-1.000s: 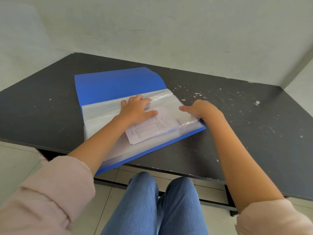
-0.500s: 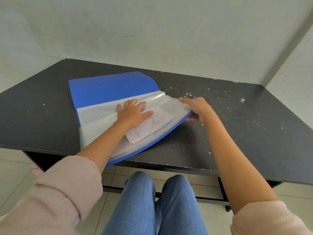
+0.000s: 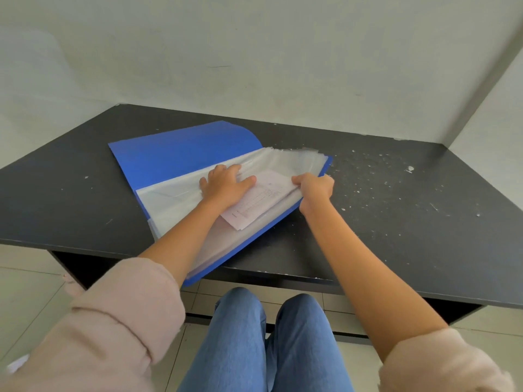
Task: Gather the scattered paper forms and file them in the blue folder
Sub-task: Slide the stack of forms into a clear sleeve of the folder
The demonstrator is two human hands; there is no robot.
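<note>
1. Two bare hands work on a blue folder (image 3: pixel 184 154) that lies open on a dark table (image 3: pixel 396 222), left of the table's middle.
2. The folder's far cover rests flat on the table; its near corner hangs out past the table's near edge.
3. A thick stack of clear sleeves (image 3: pixel 175 199) fills the folder's near half and fans out at the far right corner.
4. One paper form (image 3: pixel 266 193), white with a printed grid, lies tilted among the sleeves, between the two hands. Whether it sits inside a sleeve or on top of one cannot be told.
5. The left hand (image 3: pixel 226 188) lies palm down on the sleeves and on the left part of the form. Its fingers (image 3: pixel 226 171) are straight and spread, and they grasp nothing.
6. The right hand (image 3: pixel 314 190) grips the folder's right edge. Its fingers are curled around the cover and the sleeve edges, with the thumb on top, touching the form's right corner.
7. That right edge stands raised off the table, with a shadow beneath it.
8. White flecks (image 3: pixel 368 171) dot the table to the right of the folder.
9. Both forearms are bare, with pale pink sleeves pushed up near the elbows.
10. Knees in blue jeans (image 3: pixel 254 335) show below the table's near edge, above a tiled floor (image 3: pixel 28 301).
11. A plain pale wall (image 3: pixel 254 52) rises behind the table.
</note>
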